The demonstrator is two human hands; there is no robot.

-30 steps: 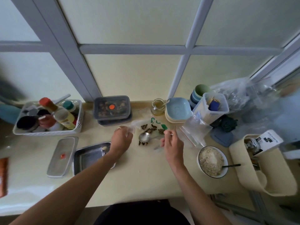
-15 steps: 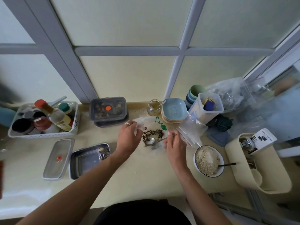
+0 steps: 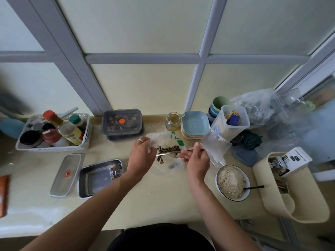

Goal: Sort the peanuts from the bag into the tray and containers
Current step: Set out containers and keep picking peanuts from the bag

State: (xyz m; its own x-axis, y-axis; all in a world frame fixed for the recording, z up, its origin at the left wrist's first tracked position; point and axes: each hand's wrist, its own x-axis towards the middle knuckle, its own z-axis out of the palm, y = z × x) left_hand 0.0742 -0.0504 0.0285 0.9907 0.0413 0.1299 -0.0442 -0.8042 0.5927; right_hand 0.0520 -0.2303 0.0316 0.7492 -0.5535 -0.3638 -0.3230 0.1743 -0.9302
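The left hand (image 3: pixel 141 156) pinches the crumpled clear plastic bag (image 3: pixel 163 140) flat on the pale surface (image 3: pixel 159 196) — steadying it — while the right hand (image 3: pixel 197 160) pinches a slim metal spoon (image 3: pixel 170 152) across the dark peanuts (image 3: pixel 168 148), likely to scoop toward the rectangular steel tray (image 3: pixel 96 180).

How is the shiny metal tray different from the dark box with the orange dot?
The metal tray is open, with its lid lying beside it; the dark box has its lid on. The tray is shiny silver, while the box is dark grey and see-through. The tray holds only a small heap in one corner, but the box looks full. The tray sits near the person and the box sits at the back by the window. Both are rectangles with rounded corners.
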